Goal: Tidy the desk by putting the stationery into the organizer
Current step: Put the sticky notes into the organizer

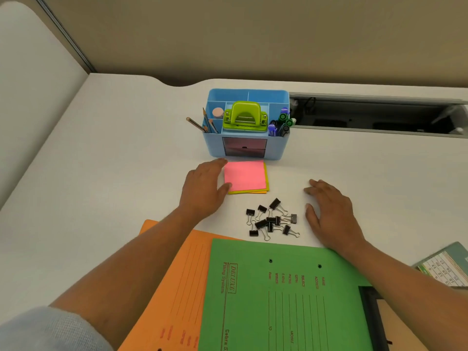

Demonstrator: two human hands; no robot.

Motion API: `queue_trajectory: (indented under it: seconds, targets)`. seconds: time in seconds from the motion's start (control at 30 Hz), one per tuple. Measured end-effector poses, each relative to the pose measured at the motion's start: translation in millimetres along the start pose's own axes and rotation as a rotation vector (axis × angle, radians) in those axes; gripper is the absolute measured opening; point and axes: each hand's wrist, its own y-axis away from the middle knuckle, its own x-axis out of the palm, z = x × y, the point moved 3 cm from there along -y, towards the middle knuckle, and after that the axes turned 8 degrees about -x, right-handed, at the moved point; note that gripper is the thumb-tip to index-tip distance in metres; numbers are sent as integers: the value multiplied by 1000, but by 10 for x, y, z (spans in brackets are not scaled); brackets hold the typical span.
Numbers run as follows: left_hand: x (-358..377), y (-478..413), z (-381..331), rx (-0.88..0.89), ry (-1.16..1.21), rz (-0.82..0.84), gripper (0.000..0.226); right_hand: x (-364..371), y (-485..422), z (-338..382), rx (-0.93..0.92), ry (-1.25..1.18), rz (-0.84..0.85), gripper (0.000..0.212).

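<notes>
A blue desk organizer stands at the middle back of the white desk, holding pencils, a green hole punch and markers. Its dark front drawer is closed. A stack of sticky notes, pink on top, lies just in front of it. My left hand lies flat at the stack's left edge, fingers straight, thumb touching the near corner. Several black binder clips lie in a loose pile nearer me. My right hand rests flat on the desk, right of the clips.
A green folder overlaps an orange folder at the near edge, under my forearms. A small calendar lies at the right edge. An open cable trough runs along the back right. A grey partition rises on the left.
</notes>
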Motion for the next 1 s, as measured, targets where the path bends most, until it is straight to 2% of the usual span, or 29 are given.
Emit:
queue_trajectory:
  seconds: [0.07,0.17,0.33,0.57,0.63,0.8,0.9,1.0]
  targets:
    - [-51,-76,-42,-75,47,-16,60,-5,4,3,1,0,0,40]
    - [-59,-174,-109,-178,61,52,72,-8,1,3,4,-1,3,40]
    - [3,-254,-129,-205,17,124,84,2,0,-5,2,6,6,40]
    - [-30,-208,-156,-218,109,35,83,-2,-2,4,4,6,1,40]
    - [-53,-184,-181,-215,131,0,73,-5,0,7,6,5,-11,40]
    - [-125,-108,-193,-202,335,-115,13,-17,-9,30,14,-7,-8,40]
    - [-164,-27,-217,-230,487,-139,6,-22,-2,13,20,-23,4,40]
    - [-176,48,-224,-262,521,-119,11,-64,-41,26,38,-65,12,35]
